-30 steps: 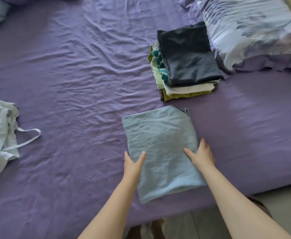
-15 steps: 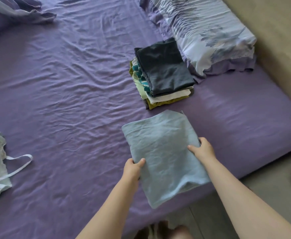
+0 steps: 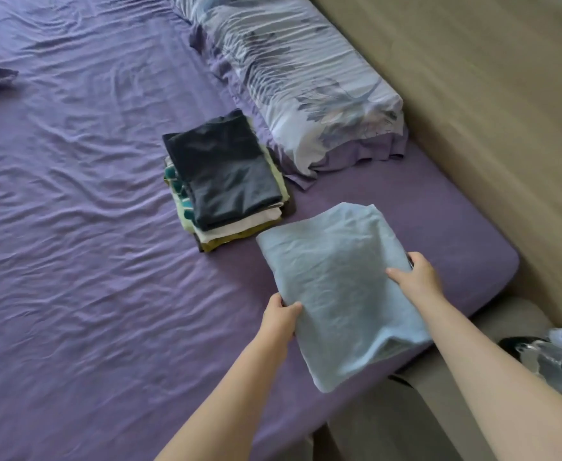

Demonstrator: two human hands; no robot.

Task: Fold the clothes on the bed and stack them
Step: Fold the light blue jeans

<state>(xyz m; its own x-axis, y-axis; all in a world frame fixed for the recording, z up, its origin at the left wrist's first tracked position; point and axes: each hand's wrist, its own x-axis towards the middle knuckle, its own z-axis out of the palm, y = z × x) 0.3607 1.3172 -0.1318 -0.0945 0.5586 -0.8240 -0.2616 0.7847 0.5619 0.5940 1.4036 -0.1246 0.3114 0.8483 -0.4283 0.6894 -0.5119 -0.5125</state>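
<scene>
Since half a second ago we have carried the folded light blue cloth up and to the right, so it now sits closer to the pile and its near end hangs past the edge of the bed, and the crumpled white garment with straps that lay at the left has gone out of view. Our left hand grips the cloth's left edge, thumb on top and fingers curled under it. Our right hand holds the right edge the same way, thumb lying on the fabric and the other fingers tucked round the side. The cloth's far corner lies just beside the stack of folded clothes, whose top piece is a dark navy garment over cream, green-patterned and olive layers. That stack rests on the wrinkled purple bed sheet, near a pale floral pillow at the head of the bed. Beige flooring runs along the right side, with some blurred dark and shiny objects at the lower right that we cannot identify.
</scene>
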